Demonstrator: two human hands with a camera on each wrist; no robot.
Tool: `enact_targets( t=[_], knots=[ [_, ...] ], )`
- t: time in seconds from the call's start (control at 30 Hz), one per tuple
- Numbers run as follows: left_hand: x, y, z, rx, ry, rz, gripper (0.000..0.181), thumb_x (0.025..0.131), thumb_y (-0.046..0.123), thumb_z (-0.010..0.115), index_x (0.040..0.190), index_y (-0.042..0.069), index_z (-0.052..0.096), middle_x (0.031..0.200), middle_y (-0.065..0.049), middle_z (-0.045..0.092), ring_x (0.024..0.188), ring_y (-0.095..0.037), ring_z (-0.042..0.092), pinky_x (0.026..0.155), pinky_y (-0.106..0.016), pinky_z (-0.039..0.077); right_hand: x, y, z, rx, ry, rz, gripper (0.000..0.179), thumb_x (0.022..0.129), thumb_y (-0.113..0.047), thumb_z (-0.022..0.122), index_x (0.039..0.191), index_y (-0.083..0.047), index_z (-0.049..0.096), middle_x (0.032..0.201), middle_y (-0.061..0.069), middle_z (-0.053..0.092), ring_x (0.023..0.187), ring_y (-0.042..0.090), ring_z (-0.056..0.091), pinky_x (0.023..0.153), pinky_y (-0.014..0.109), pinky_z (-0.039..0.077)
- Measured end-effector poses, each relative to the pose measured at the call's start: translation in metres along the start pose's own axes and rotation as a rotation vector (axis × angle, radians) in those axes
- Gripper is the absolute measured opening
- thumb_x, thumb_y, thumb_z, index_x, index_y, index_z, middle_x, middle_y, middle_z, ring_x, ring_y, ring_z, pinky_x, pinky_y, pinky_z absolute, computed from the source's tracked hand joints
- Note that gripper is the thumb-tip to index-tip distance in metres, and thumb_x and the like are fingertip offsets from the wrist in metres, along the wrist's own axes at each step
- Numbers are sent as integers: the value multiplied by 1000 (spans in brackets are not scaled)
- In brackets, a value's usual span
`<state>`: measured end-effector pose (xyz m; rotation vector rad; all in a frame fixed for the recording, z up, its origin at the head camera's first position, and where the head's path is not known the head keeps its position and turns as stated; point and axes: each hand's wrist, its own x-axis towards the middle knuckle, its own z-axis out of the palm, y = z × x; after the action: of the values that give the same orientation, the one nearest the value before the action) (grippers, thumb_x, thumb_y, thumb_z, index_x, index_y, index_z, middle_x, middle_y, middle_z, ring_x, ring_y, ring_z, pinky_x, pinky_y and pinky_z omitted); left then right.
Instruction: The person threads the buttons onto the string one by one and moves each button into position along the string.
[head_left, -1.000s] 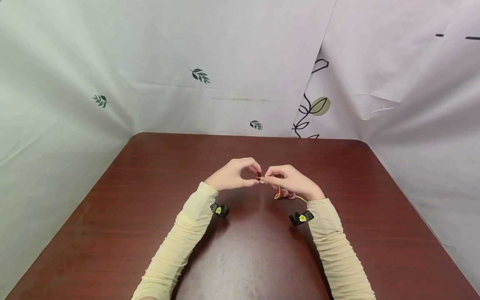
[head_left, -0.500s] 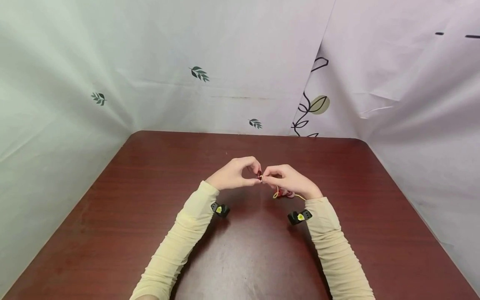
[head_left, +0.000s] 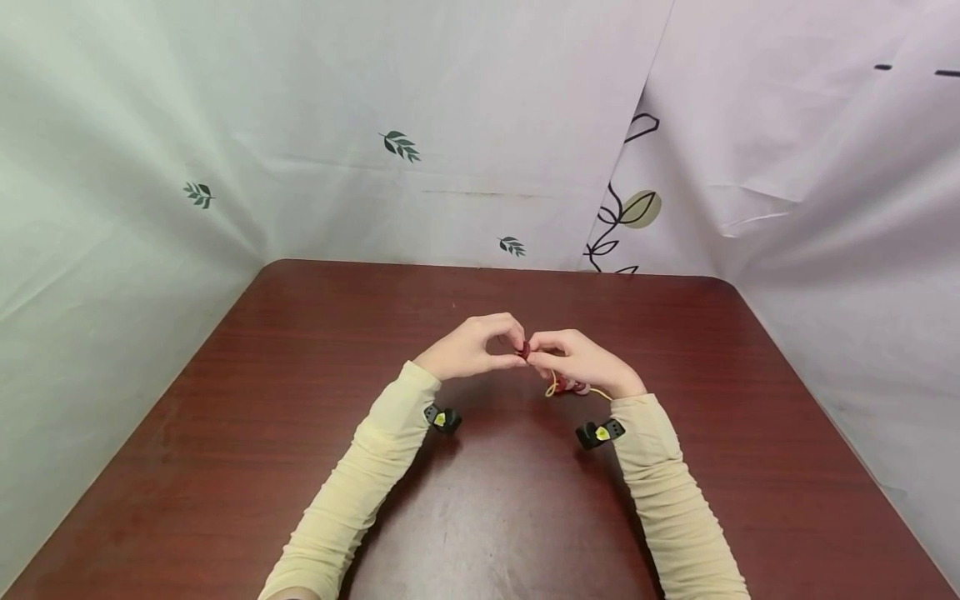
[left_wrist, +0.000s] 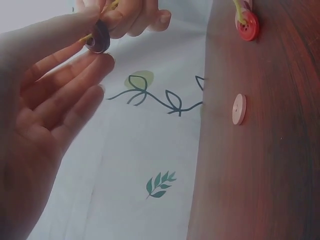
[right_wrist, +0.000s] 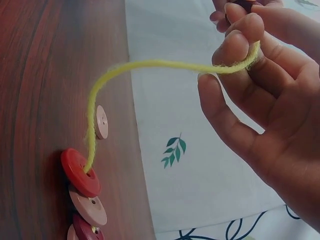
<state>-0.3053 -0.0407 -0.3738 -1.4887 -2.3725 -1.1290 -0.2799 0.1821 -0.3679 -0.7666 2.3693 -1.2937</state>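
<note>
My left hand (head_left: 474,348) pinches a dark red button (left_wrist: 100,39) between thumb and fingertip, its other fingers extended. A yellow yarn (right_wrist: 150,64) passes through that button, a short bit showing on the left hand's side. Close against the button, my right hand (head_left: 588,362) pinches the yarn by its thumb and fingertips. From there the yarn droops to a bright red button (right_wrist: 80,172) on the table. Behind that one, a pink button (right_wrist: 89,206) and a darker red button (right_wrist: 86,226) are strung in a row.
A loose pink button (left_wrist: 240,109) lies on the brown wooden table (head_left: 337,333), near the strung buttons. White cloth (head_left: 480,100) with leaf prints hangs behind the table and along its sides. Both forearms wear pale sleeves (head_left: 375,458) and black wrist cameras (head_left: 600,433).
The hands have come together, the left shifting slightly right. The dark red button has turned and now sits right at the right fingertips. The strung buttons stay in about the same place.
</note>
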Motion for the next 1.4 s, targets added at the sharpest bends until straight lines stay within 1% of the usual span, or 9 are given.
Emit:
enact_targets(
  t=[0.2,0.33,0.43,0.63,0.73,0.87,0.97,1.13,1.4],
  knots=[
    [0,1,0,-10,-24,-19,14,83,14,76,92,12,65,94,1,64,91,-11,60,87,-36,52,-1,1,-1,13,-1,-29,16,98,-20,57,86,-10,58,69,11,51,50,38,39,39,26,28],
    [0,0,-1,-36,-40,-22,9,87,12,71,94,11,66,95,1,65,90,-12,64,86,-32,53,-2,2,-2,40,1,-39,19,99,-21,54,85,-10,59,67,9,51,54,40,41,42,36,32],
    [0,0,-1,-27,-41,-24,6,90,9,68,96,10,67,95,1,66,89,-10,63,85,-27,51,-3,3,-3,68,5,-40,25,101,-25,50,85,-9,59,68,9,52,59,42,42,48,44,35],
    [2,1,0,29,-12,-11,4,91,8,66,94,10,67,93,0,65,87,-8,59,81,-30,52,-1,5,-3,80,33,-42,35,104,-31,42,92,-4,60,70,8,54,72,23,54,73,43,43],
    [2,2,1,40,-7,-13,4,90,7,66,94,9,66,92,-1,64,84,-8,59,79,-29,52,-1,4,-2,57,54,-29,31,103,-30,45,93,-6,62,69,7,54,67,33,52,63,41,44],
    [2,4,2,60,-16,-25,5,90,8,66,95,9,64,91,-1,63,83,-8,58,77,-25,50,-1,2,-2,37,63,-6,25,101,-29,50,90,-11,63,67,7,53,62,49,44,45,39,36],
    [2,5,3,78,-24,-36,5,91,9,66,95,9,64,90,0,63,82,-9,57,77,-25,49,-2,2,-2,45,65,-1,24,101,-29,51,89,-11,63,67,8,53,62,50,43,46,40,36],
    [2,6,3,111,-36,-49,4,92,13,64,96,10,63,90,1,63,82,-10,56,81,-31,47,-1,3,-3,40,67,-10,25,101,-29,51,89,-9,63,68,11,53,61,44,44,49,40,38],
    [3,7,4,152,-40,-50,7,92,16,66,97,12,63,88,3,63,78,-9,53,81,-30,42,-1,3,-1,61,74,9,26,98,-33,56,89,-10,63,66,11,52,59,52,38,41,43,30]
  ],
)
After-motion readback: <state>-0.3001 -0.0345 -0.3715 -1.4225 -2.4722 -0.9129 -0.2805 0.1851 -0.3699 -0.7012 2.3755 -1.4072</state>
